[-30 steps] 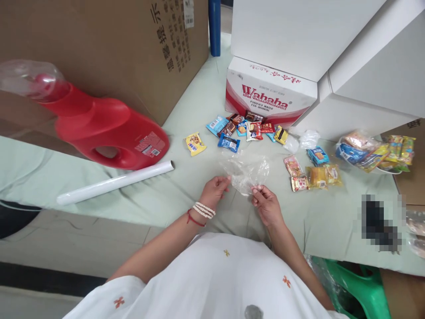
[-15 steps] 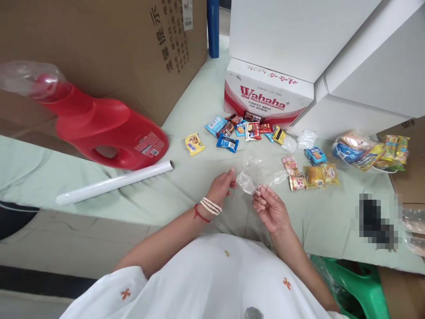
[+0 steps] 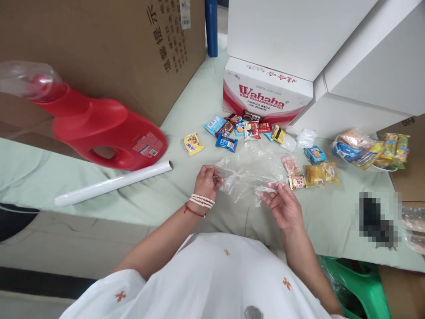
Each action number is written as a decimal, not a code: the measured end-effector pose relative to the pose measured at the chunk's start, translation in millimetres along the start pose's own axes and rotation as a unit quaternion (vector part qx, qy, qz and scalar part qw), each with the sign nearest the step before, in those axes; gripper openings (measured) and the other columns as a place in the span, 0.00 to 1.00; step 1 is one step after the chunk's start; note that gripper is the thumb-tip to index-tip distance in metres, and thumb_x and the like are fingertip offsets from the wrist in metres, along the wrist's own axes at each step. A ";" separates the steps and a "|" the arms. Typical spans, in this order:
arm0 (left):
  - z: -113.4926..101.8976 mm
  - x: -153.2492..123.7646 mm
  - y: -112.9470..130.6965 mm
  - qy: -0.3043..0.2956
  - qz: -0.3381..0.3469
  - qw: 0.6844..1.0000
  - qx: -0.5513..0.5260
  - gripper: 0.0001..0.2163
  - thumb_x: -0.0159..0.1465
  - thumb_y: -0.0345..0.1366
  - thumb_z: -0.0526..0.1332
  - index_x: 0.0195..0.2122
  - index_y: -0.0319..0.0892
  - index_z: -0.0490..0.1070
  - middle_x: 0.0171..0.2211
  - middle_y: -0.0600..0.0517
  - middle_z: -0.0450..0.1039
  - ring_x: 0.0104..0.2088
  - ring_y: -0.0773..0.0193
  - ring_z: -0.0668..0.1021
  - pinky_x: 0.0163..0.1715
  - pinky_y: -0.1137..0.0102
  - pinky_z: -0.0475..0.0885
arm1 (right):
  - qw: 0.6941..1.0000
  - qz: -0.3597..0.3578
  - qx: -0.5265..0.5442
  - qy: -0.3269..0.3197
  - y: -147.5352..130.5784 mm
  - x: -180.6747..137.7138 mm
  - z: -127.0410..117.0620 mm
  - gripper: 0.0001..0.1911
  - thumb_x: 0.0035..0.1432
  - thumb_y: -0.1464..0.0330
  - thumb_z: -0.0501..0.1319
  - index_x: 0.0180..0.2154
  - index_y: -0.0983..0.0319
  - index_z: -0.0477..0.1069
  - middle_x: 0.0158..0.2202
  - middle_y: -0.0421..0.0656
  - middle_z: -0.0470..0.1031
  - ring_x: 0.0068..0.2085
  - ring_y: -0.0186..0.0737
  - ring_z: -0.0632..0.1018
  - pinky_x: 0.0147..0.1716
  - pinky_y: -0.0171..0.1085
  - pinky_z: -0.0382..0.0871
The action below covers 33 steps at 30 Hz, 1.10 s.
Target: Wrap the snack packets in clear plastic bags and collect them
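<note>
A clear plastic bag [image 3: 247, 175] is stretched out between my two hands above the pale green cloth. My left hand [image 3: 207, 179], with white beads and a red cord at the wrist, pinches its left edge. My right hand [image 3: 283, 204] grips its right edge between thumb and fingers. Beyond the bag lies a cluster of wrapped snacks, among them a blue packet [image 3: 226, 142] and a red and white packet [image 3: 251, 130]. A yellow packet [image 3: 193, 144] sits apart at the left. Right of the bag are a pink packet [image 3: 291, 165] and yellow cakes [image 3: 320, 174].
A red jug [image 3: 116, 128] leans at the left by a large brown carton [image 3: 109, 48]. In front of it lies a white tube [image 3: 114, 183]. A Wahaha box [image 3: 265, 95] stands behind the snacks. A white bowl [image 3: 385, 169] of snacks is at the right, a green stool [image 3: 360, 288] below.
My hands have moved apart, the left going left and the right going right. The bag, bunched before, is now spread wide, and my left hand has taken hold of it.
</note>
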<state>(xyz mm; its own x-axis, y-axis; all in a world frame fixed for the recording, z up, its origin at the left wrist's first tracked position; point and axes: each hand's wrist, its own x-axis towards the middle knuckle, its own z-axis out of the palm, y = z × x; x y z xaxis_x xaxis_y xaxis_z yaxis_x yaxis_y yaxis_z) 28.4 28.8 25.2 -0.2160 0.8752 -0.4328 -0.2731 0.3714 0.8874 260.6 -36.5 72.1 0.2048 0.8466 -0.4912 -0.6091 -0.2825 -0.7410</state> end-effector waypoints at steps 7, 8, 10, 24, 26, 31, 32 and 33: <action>-40.8 3.1 -8.5 -0.006 0.019 0.985 0.171 0.07 0.62 0.41 0.59 0.30 0.46 0.64 0.15 0.62 0.55 0.14 0.68 0.59 0.16 0.74 0.56 | 0.976 0.059 -0.208 0.031 -11.7 40.9 -55.8 0.31 0.31 0.54 0.82 0.33 0.61 0.73 0.22 0.35 0.73 0.21 0.27 0.70 0.15 0.24 0.60; -46.5 0.8 -9.8 -0.006 0.023 0.981 0.191 0.08 0.63 0.41 0.60 0.29 0.46 0.65 0.15 0.61 0.56 0.16 0.67 0.61 0.17 0.73 0.58 | 0.971 0.068 -0.228 0.026 -11.1 44.4 -60.6 0.31 0.31 0.54 0.82 0.33 0.62 0.73 0.23 0.36 0.73 0.21 0.27 0.70 0.16 0.25 0.60; -56.1 -6.6 -11.6 0.009 0.060 0.966 0.250 0.06 0.62 0.40 0.61 0.31 0.45 0.69 0.18 0.58 0.62 0.20 0.64 0.66 0.23 0.70 0.64 | 0.963 0.070 -0.260 0.014 -10.6 48.2 -66.0 0.31 0.33 0.52 0.81 0.33 0.62 0.73 0.23 0.37 0.74 0.21 0.27 0.70 0.16 0.26 0.60; -36.3 -4.8 -4.3 -0.259 0.371 0.613 0.647 0.33 0.63 0.31 0.58 0.71 0.42 0.58 0.73 0.36 0.56 0.71 0.45 0.63 0.68 0.35 0.47 | 0.941 0.044 -0.334 -0.026 -19.7 47.2 -73.1 0.33 0.32 0.57 0.81 0.40 0.60 0.74 0.29 0.38 0.76 0.29 0.34 0.74 0.26 0.33 0.70; -43.4 -5.9 -8.1 -0.261 0.321 0.633 0.655 0.32 0.66 0.37 0.56 0.72 0.42 0.55 0.74 0.35 0.53 0.71 0.45 0.64 0.68 0.34 0.47 | 0.934 0.027 -0.357 -0.018 -20.9 41.1 -86.9 0.31 0.34 0.56 0.79 0.40 0.60 0.74 0.29 0.39 0.76 0.29 0.37 0.75 0.27 0.35 0.71; -55.4 -32.6 -4.8 -0.199 0.356 0.692 0.595 0.24 0.70 0.45 0.56 0.65 0.43 0.67 0.69 0.36 0.64 0.70 0.41 0.64 0.67 0.37 0.50 | 0.808 -0.193 -0.549 0.091 -30.9 13.7 -92.9 0.16 0.57 0.54 0.66 0.41 0.57 0.77 0.36 0.45 0.80 0.34 0.44 0.77 0.39 0.45 0.74; -51.8 -36.9 -0.8 -0.183 0.374 0.702 0.578 0.20 0.70 0.44 0.57 0.60 0.44 0.72 0.65 0.37 0.70 0.68 0.40 0.66 0.66 0.38 0.51 | 0.772 -0.250 -0.575 0.104 -31.1 9.2 -84.6 0.14 0.62 0.55 0.63 0.42 0.57 0.77 0.38 0.46 0.80 0.36 0.45 0.78 0.42 0.46 0.74; -45.8 -39.1 3.7 -0.173 0.391 0.710 0.560 0.16 0.70 0.41 0.57 0.55 0.45 0.76 0.59 0.38 0.76 0.66 0.41 0.69 0.66 0.39 0.52 | 0.744 -0.297 -0.591 0.097 -29.1 6.4 -73.6 0.13 0.66 0.56 0.60 0.43 0.56 0.77 0.40 0.47 0.80 0.38 0.46 0.78 0.44 0.47 0.74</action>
<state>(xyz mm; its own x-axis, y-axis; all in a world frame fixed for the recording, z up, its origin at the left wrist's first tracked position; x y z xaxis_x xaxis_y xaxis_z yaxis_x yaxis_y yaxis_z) -7.1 -18.3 38.1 0.4052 0.9012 0.1538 0.7617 -0.4258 0.4883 336.0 -56.1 56.8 0.3458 0.9317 0.1114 0.7086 -0.1815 -0.6819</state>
